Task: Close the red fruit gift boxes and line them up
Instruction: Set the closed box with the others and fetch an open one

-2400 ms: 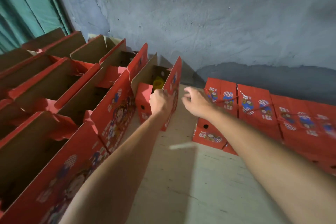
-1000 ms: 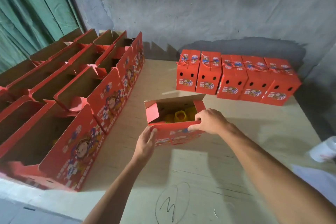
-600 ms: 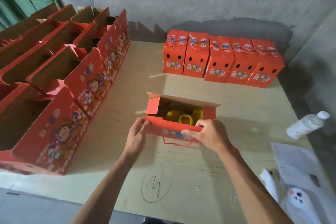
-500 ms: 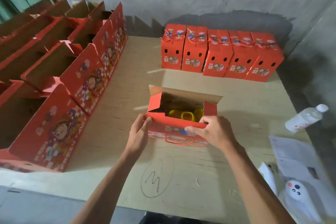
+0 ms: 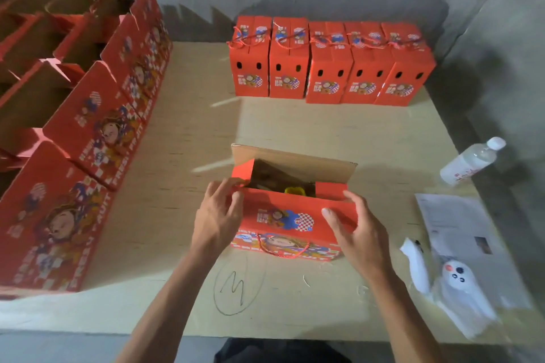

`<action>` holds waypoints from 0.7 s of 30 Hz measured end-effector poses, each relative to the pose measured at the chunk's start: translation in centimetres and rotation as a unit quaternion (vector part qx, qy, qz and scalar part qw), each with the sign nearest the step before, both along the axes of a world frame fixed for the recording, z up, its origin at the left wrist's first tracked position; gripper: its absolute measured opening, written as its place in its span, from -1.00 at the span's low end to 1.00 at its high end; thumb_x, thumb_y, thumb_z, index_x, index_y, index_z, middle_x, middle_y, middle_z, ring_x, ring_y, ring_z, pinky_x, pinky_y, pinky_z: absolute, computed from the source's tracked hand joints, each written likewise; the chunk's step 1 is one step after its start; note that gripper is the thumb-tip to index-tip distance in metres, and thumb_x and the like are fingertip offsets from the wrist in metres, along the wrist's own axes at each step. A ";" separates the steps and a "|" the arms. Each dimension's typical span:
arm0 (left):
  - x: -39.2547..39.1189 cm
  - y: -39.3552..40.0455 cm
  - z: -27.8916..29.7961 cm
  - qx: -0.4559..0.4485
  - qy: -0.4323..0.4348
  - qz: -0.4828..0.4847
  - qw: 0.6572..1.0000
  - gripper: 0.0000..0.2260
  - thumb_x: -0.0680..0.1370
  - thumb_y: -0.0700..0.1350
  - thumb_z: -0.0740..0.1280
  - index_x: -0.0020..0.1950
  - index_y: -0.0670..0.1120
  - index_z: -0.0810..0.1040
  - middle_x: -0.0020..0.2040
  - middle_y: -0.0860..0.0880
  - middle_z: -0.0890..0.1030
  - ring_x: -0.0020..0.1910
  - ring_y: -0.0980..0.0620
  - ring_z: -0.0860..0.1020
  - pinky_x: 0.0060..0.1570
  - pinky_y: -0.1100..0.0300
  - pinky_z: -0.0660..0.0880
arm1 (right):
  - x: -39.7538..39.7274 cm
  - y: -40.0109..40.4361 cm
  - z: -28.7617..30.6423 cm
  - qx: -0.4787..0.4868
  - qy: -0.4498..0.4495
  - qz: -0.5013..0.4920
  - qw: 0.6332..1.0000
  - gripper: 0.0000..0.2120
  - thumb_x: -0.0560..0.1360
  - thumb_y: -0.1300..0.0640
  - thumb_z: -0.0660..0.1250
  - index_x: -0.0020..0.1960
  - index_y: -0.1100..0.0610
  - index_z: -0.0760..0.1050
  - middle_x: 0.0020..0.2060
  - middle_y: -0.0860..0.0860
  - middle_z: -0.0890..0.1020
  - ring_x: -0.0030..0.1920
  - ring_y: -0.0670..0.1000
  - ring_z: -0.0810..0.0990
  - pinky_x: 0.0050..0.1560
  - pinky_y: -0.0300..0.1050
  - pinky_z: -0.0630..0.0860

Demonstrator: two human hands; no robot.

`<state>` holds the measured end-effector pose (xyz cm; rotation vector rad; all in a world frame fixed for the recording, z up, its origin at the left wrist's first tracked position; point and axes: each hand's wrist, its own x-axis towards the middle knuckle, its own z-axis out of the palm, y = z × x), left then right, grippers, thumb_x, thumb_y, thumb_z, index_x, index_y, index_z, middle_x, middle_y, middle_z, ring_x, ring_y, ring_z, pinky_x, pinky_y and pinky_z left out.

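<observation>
An open red fruit gift box [image 5: 283, 222] stands on the table in front of me, with yellow fruit showing inside. Its brown far flap stands up, and its printed near flap leans inward over the opening. My left hand [image 5: 216, 215] rests against the box's left end, its fingertips touching the small red side flap. My right hand [image 5: 358, 230] grips the right end of the near flap, thumb on the printed face and fingers curled over the corner. Several closed red gift boxes [image 5: 330, 68] stand in a row at the back by the wall.
Several open red boxes [image 5: 88, 132] stand in rows along the table's left side. At the right lie a plastic water bottle [image 5: 469, 162], papers [image 5: 460, 230] and a white ghost-like toy [image 5: 457, 283]. A circled pen mark [image 5: 236, 286] is on the wooden table near its front edge.
I took the open box from the left rows and brought it to the table's middle front. Since half a second ago the near flap has tipped inward and my hands have shifted to the box's ends.
</observation>
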<state>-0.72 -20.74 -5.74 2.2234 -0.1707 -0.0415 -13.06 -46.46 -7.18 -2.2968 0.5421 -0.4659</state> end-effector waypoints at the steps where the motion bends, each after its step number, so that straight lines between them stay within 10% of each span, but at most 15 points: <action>1: 0.5 0.1 0.0 0.011 0.008 -0.013 1.000 -0.69 0.52 0.13 0.13 0.18 0.25 0.55 0.02 0.12 0.57 -0.07 0.10 0.53 -0.10 0.14 0.41 | -0.2 0.0 -0.4 0.007 0.008 -0.007 1.000 -0.45 0.54 -0.35 0.33 0.39 -0.07 0.43 0.17 -0.08 0.69 0.12 -0.01 0.67 0.09 -0.01 0.60; 6: 1.4 0.3 -1.3 -0.012 -0.040 -0.055 0.998 -0.85 0.55 0.04 0.18 -0.01 0.13 0.53 -0.14 0.11 0.60 -0.08 0.05 0.50 -0.07 0.07 0.45 | -0.2 0.4 -1.5 0.021 -0.016 -0.004 1.000 -0.46 0.62 -0.32 0.09 0.48 -0.06 0.37 0.36 -0.08 0.57 0.31 -0.11 0.54 0.20 -0.24 0.44; 14: -1.1 -0.9 -3.2 -0.064 -0.072 0.041 0.995 -0.70 0.60 0.10 0.21 0.31 0.15 0.52 0.03 0.47 0.52 0.00 0.04 0.51 0.01 0.01 0.49 | 1.5 1.6 -4.6 0.012 -0.118 -0.072 0.990 -0.58 0.61 -0.08 0.32 0.39 0.10 0.50 0.26 -0.07 0.58 0.29 -0.15 0.50 0.27 -0.39 0.37; 21: -2.0 -1.6 -4.2 0.046 -0.129 0.035 0.990 -0.73 0.61 0.04 0.20 0.20 -0.02 0.58 0.18 0.00 0.57 0.06 -0.09 0.48 0.11 -0.03 0.44 | 2.1 1.1 -6.1 -0.029 -0.169 -0.070 0.983 -0.68 0.62 -0.01 0.36 0.31 0.11 0.55 0.21 -0.06 0.59 0.24 -0.05 0.56 0.24 -0.28 0.47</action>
